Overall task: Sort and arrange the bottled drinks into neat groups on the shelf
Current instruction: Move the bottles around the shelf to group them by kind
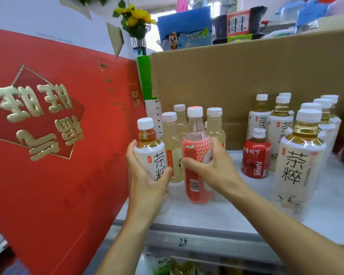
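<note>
Leaning over the left end of the shelf (pixel 216 215), a large red gift box (pixel 48 135) stands just beside the working area. A brown cardboard box (pixel 246 80) forms the back wall.

The white shelf carries all the bottles:
- Right: a row of white-labelled tea bottles (pixel 300 167) runs front to back, already grouped.
- Rear left: a cluster of pale-drink bottles (pixel 172 143) stands against the cardboard.
- Between the two groups: a small red juice bottle (pixel 256 155), the only one of its kind in view.

State of the hands:
- The left hand (pixel 145 183) is wrapped round a stray tea bottle (pixel 149 149) at the left front, near the red box.
- The right hand (pixel 214 167) grips a red-patterned bottle (pixel 197 153) at mid-body; this bottle tilts slightly.
- Whether either base rests on the shelf cannot be told.

Sorting appears to be partway done. The stray tea bottle probably belongs with the right-hand row.

Hazards:
- The held bottles sit close together, directly in front of the pale cluster. A careless swing could topple that cluster.
- Carrying the tea bottle rightward means crossing the right arm. The short juice bottle lies in that path and could be knocked over.
- The front tea bottle stands near the shelf edge. A nudge could send it off.
</note>
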